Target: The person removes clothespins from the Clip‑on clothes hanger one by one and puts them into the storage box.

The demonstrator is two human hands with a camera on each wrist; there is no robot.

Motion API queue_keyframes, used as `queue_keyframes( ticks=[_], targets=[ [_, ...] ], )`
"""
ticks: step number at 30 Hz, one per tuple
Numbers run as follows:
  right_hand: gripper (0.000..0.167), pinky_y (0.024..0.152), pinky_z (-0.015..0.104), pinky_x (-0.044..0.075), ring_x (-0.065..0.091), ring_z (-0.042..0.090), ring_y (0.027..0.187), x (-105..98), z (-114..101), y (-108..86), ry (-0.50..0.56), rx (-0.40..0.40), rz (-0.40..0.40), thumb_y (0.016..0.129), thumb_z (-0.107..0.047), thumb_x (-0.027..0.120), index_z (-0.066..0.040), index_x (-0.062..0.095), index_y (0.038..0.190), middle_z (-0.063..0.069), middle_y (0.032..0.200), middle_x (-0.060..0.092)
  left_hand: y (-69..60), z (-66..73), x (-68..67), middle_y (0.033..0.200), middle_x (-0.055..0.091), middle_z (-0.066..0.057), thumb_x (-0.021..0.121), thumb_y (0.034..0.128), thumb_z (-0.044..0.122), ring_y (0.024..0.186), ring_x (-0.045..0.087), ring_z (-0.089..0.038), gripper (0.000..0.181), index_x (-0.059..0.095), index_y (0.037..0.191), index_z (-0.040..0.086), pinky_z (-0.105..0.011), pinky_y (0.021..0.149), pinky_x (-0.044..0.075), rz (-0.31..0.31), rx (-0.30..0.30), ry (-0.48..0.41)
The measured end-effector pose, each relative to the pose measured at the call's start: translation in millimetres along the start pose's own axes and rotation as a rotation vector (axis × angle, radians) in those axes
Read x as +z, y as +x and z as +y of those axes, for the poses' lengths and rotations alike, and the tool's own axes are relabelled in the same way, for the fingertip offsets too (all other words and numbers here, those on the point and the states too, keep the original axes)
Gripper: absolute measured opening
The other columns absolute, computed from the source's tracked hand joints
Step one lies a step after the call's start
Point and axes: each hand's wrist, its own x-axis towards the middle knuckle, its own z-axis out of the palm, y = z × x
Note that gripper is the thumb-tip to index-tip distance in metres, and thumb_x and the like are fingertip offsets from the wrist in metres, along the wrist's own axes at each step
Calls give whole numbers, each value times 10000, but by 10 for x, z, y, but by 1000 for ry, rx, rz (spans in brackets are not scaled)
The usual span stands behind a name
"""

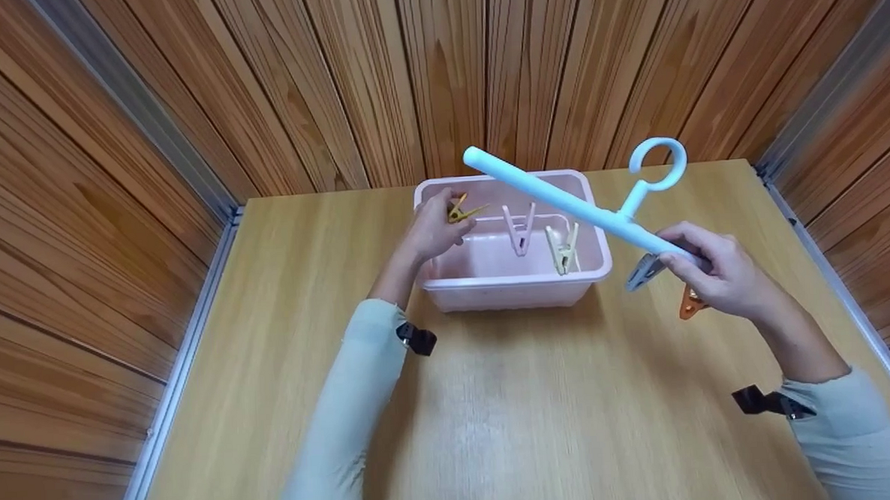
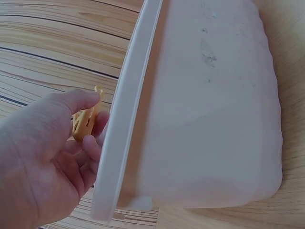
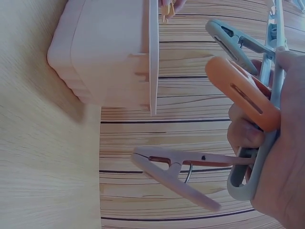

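Observation:
My left hand [image 1: 435,226] pinches a yellow clothespin [image 1: 458,210] over the left part of the pink bin [image 1: 514,296]. In the left wrist view that clothespin [image 2: 85,121] sits between thumb and fingers beside the bin's rim. My right hand [image 1: 724,271] grips one end of a light blue hanger [image 1: 555,194], tilted, its hook [image 1: 682,166] upward. Below the hanger, a grey-blue clothespin [image 1: 645,271] and an orange one [image 1: 691,301] show near that hand; the right wrist view also shows a pinkish clothespin [image 3: 176,171] at the hanger's end.
A pink clothespin [image 1: 521,235] and a cream clothespin [image 1: 562,251] are clipped on the wall of a smaller inner tray [image 1: 483,259] in the bin. The wooden table [image 1: 497,413] is bordered by wood-patterned panels and metal rails.

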Motion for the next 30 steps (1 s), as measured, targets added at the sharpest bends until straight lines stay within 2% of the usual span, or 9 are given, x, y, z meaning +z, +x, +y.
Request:
queue_keyframes(
  ticks=[5,9,12,16,20,24,30],
  targets=[
    [335,490,206,420,509,41,606,17,-4,-16,9,34,14,928,248,599,165,626,1251,-150,977,708,-1,-13,11,1308,722,-198,734,1096,150,849,738,-171,659,461,1689,64,-241,747,591,1,-8,6],
    [350,493,217,418,515,36,625,27,0,-39,16,53,24,919,258,575,173,625,1255,-183,982,706,-5,-19,10,1409,709,-182,742,1092,173,942,791,-245,760,371,1753,121,-236,740,589,-19,-21,10],
    [354,491,226,409,514,40,627,32,9,-50,25,44,27,918,262,577,173,630,1257,-196,983,699,-16,-25,4,1520,688,-175,750,1088,190,1117,799,-300,820,316,1783,162,-298,802,649,-21,-20,-12],
    [343,492,216,404,504,47,629,26,37,-57,24,6,31,936,251,595,162,638,1264,-183,986,699,-35,-40,-10,1603,651,-167,748,1093,194,1261,762,-339,813,322,1785,210,-455,949,688,-19,-16,-55],
    [343,480,211,392,495,33,615,30,61,-64,16,4,39,927,262,598,163,640,1253,-194,966,683,-43,-59,-20,1605,644,-174,750,1089,177,1245,761,-366,778,366,1765,206,-476,956,682,-28,-12,-72],
    [376,469,216,390,500,18,598,53,58,-54,15,32,42,893,292,580,163,643,1240,-184,917,655,-53,-59,-38,1594,650,-163,756,1087,194,1242,763,-343,771,377,1758,204,-386,878,685,-44,-20,-62],
    [361,481,223,405,505,39,603,50,53,-32,14,29,33,911,273,582,158,644,1248,-160,924,671,-110,39,-150,1568,658,-170,748,1095,223,1267,754,-319,788,343,1770,187,-403,883,697,-111,-36,-80]
  ],
)
